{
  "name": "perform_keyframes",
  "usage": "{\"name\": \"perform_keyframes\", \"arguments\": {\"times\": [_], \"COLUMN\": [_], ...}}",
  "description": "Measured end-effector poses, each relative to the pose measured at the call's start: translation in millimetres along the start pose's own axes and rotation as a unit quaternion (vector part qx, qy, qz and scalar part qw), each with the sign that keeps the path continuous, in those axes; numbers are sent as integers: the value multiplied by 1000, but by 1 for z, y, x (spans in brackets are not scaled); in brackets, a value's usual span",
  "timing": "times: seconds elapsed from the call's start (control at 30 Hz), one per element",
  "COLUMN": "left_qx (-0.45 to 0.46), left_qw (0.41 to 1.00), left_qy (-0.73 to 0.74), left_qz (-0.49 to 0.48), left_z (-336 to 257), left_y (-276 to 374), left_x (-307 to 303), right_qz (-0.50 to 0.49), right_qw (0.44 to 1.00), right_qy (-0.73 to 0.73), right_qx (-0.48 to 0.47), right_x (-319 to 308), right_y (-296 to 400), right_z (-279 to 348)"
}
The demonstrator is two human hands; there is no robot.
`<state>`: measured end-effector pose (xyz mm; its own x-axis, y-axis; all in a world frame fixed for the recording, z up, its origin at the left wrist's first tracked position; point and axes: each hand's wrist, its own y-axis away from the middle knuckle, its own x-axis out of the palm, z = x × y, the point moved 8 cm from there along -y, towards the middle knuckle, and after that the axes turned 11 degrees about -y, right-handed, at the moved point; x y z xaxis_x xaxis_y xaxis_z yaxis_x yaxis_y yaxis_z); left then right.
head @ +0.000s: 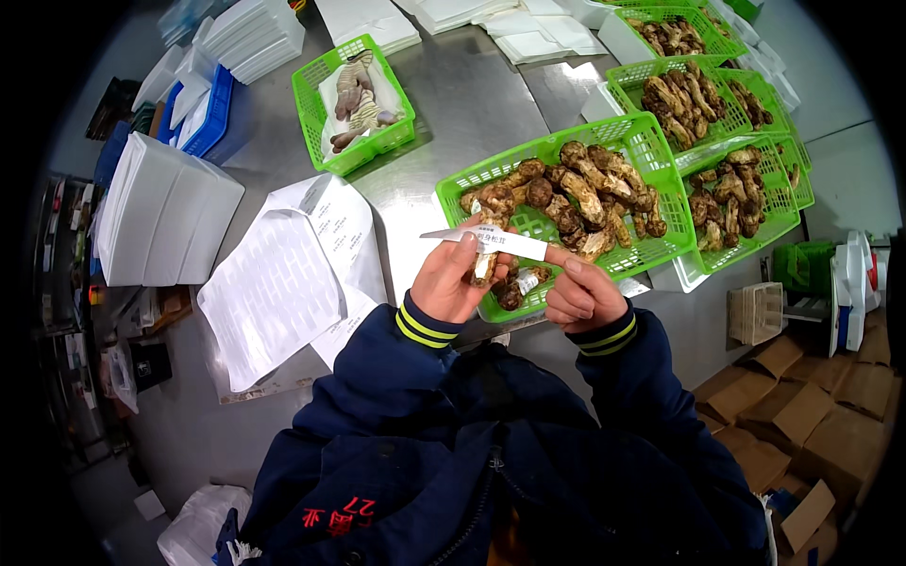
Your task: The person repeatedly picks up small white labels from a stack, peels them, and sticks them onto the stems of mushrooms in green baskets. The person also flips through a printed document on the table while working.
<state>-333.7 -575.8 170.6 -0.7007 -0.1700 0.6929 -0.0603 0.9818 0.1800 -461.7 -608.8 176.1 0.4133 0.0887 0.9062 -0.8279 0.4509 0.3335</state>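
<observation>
My left hand (440, 284) grips an upright matsutake-like mushroom (485, 269) with a brown cap and pale stem. Across that mushroom lies a white paper label strip (522, 245) bearing writing. Its right end is at the index fingertip of my right hand (584, 293), whose other fingers are curled in. Both hands are over the near side of a green plastic basket (671, 198) full of soil-stained mushrooms (584, 198). Below the strip, another mushroom (511, 293) in the basket carries a white label. My left fingers hide part of the held stem.
Printed label sheets (272, 297) lie on the steel table (460, 92) at left, beside stacked white foam pieces (166, 216). Striped gloves (357, 92) fill a smaller green basket (304, 113). More mushroom baskets (775, 237) stand at right. Cardboard boxes (786, 410) cover the floor at lower right.
</observation>
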Motion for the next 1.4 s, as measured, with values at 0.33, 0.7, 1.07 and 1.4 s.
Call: {"name": "perform_keyframes", "arguments": {"times": [0.33, 0.7, 1.07, 1.4], "left_qx": [-51, -36, -42, -10], "left_qw": [998, 999, 998, 999], "left_qy": [-8, -19, -27, -16], "left_qz": [-23, -8, -30, -28], "left_z": [4, 4, -1, -1], "left_y": [4, 0, 5, 4], "left_x": [-6, -16, -4, -3], "right_qz": [55, 100, 61, 26], "right_qw": [996, 990, 996, 999], "right_qy": [-56, -85, -59, -11], "right_qx": [-47, -57, -12, -17], "right_x": [9, 14, 5, 4], "right_y": [4, 10, 7, 3], "right_z": [10, 17, 3, 0]}}
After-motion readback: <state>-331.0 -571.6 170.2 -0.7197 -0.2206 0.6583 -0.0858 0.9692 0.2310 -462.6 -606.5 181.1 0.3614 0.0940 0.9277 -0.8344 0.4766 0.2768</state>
